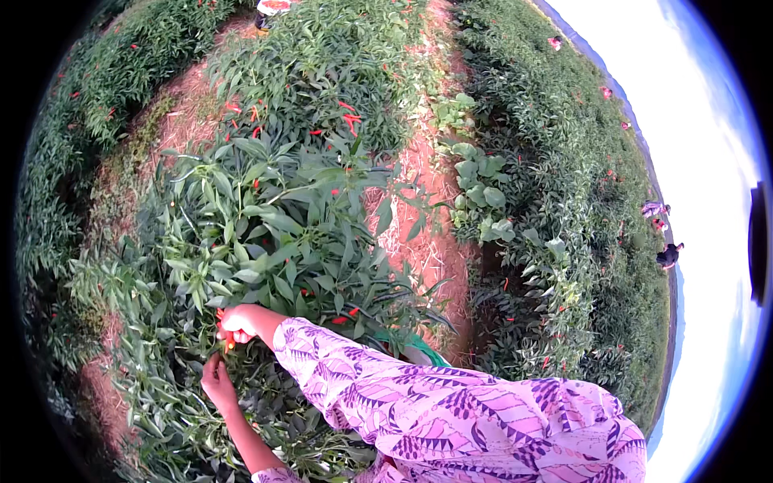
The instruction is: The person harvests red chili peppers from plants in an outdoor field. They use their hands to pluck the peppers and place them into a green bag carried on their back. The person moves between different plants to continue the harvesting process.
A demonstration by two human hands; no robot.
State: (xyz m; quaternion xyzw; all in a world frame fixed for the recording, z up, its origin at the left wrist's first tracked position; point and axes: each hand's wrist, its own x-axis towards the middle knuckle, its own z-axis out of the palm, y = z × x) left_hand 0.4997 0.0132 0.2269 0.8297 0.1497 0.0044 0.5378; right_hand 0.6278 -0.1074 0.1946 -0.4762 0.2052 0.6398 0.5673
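Observation:
My right hand, at the end of a pink patterned sleeve, is closed around several red chili peppers that poke out past the fingers. Just below it is my left hand, its fingers bent close together near the peppers' tips. Whether it pinches anything is too small to tell. Both hands are among the leaves of a chili plant. Red chilies show in the foliage to the right of my right hand. A green and white object, perhaps a bag, is partly hidden behind my sleeve.
Bare straw-strewn soil paths run along both sides of this plant row. Broad-leaved plants grow beside the right path. Ripe chilies hang farther up the row. A person and others stand far off at right; another is partly visible at the top.

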